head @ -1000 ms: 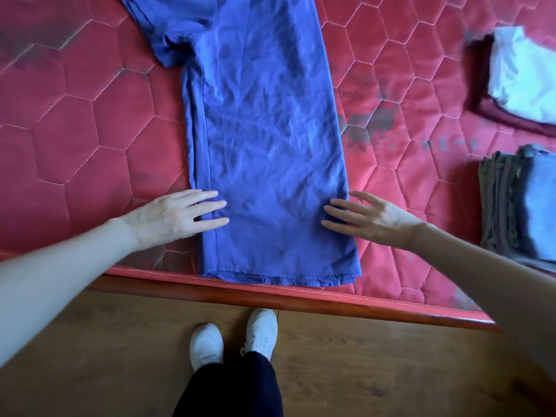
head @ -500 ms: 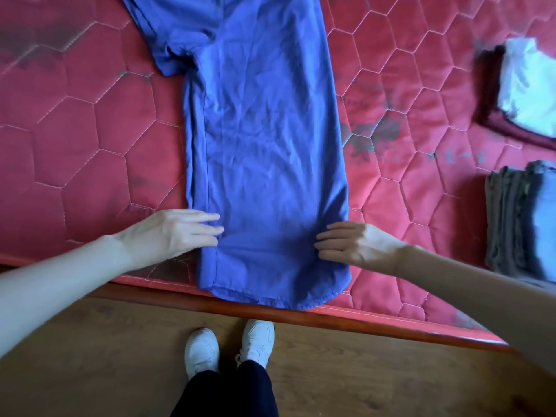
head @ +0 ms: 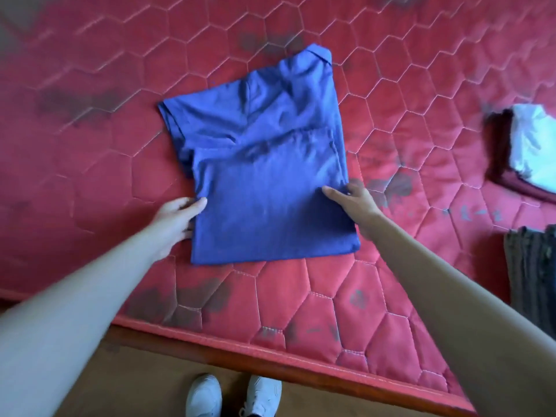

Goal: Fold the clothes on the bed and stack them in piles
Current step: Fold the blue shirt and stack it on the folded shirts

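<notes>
A blue polo shirt (head: 264, 176) lies on the red quilted mattress (head: 114, 176), folded in half crosswise so that its lower half is doubled up over the chest. The hem edge runs across the middle of the garment, and below it the top layer is smooth and nearly square. Above the hem the fabric is creased, with one short sleeve sticking out to the left and the collar at the far upper right corner. The left hand (head: 177, 215) grips the shirt's left side edge, thumb on top of the cloth and fingers tucked beneath. The right hand (head: 353, 201) holds the right side edge in the same way, thumb lying over the fabric. At the right edge of the mattress sit two piles: a white garment (head: 532, 145) on top of a dark red one (head: 505, 164), and nearer, a stack of grey-brown folded clothes (head: 532, 266).
</notes>
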A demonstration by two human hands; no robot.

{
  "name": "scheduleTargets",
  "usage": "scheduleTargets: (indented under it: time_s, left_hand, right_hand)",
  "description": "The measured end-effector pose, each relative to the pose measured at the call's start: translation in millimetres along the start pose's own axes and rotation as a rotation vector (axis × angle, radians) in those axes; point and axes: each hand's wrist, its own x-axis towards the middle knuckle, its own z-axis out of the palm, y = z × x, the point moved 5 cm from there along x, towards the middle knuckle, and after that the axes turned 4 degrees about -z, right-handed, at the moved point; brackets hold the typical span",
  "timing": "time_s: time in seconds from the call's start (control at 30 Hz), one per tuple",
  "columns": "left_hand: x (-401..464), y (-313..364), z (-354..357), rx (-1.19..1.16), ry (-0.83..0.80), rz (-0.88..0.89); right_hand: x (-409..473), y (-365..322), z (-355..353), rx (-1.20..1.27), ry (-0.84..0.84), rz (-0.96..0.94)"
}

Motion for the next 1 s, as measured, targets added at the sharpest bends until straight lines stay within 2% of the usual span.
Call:
scheduleTargets:
  time_s: [0.1,0.23,0.4,0.57,0.67,0.83,0.9,0.97,1.0]
  left_hand:
    - [-16.4,-11.1,8.2,-0.022,0.062,0.062]
    - [-41.6,-34.3,17.3,0.103,0.081,0.101]
    - [-79.7,-58.2,18.7,0.193,0.132,0.137]
    - [-101.7,-73.7,8.4,0.242,0.312,0.221]
    - [-108.5,-79.2,3.0,0.357,0.431,0.184]
    - [-125.2,-91.2,9.0,0.472,0.461,0.103]
    - [-130.2,-74.0,10.1,0.668,0.573,0.277]
    - [-132.5,-49.0,24.5,0.926,0.600,0.642]
    - [-130.5,-39.0,36.8,1.035,0.554,0.806]
  right_hand:
    - [-4.4,27.3,0.5,-0.018,0.102,0.024]
    - [-34.7,53.5,4.2,-0.107,0.058,0.006]
    - [-85.9,87.1,-9.3,-0.101,0.039,0.027]
    - [-115.0,101.2,-22.8,-0.309,0.139,-0.009]
    - [-119.5,100.9,-20.3,-0.312,0.162,-0.002]
    - [-132.4,97.9,-16.6,-0.408,0.203,-0.014]
    - [-136.2,84.7,-16.0,-0.504,0.269,-0.163]
    - [-133.9,64.7,-8.8,-0.638,0.296,-0.375]
    - [-129.9,53.8,-1.6,-0.695,0.280,-0.467]
